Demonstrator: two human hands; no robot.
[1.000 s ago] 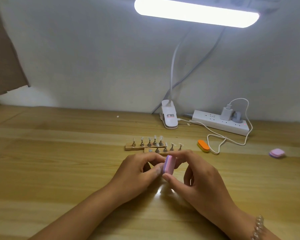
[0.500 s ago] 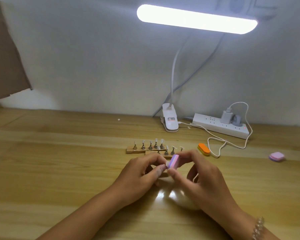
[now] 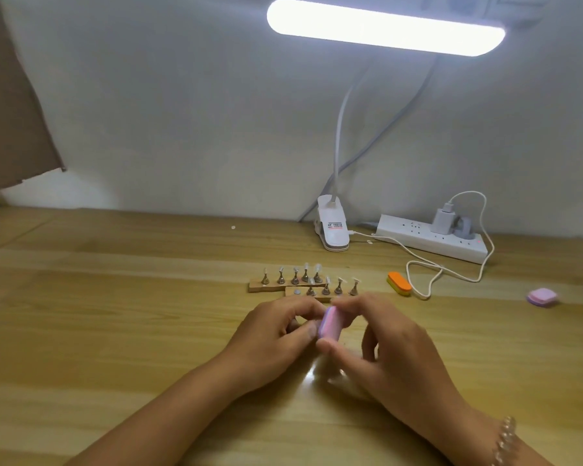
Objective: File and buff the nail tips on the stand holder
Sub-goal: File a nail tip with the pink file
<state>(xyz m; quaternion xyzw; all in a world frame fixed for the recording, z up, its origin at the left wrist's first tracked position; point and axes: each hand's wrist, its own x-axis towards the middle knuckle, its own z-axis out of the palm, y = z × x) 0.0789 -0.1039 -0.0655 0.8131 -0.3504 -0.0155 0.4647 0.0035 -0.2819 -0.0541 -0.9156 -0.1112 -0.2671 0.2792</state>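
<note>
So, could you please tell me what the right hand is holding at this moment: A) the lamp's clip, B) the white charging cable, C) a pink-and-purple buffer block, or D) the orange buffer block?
C: the right hand pinches the pink-and-purple buffer block between thumb and fingers, while the orange buffer block lies untouched on the table.

Both forearms reach forward, hands meeting; right hand (image 3: 394, 351) pinches a pink block (image 3: 330, 322), left hand (image 3: 276, 334) curled against it.
</note>
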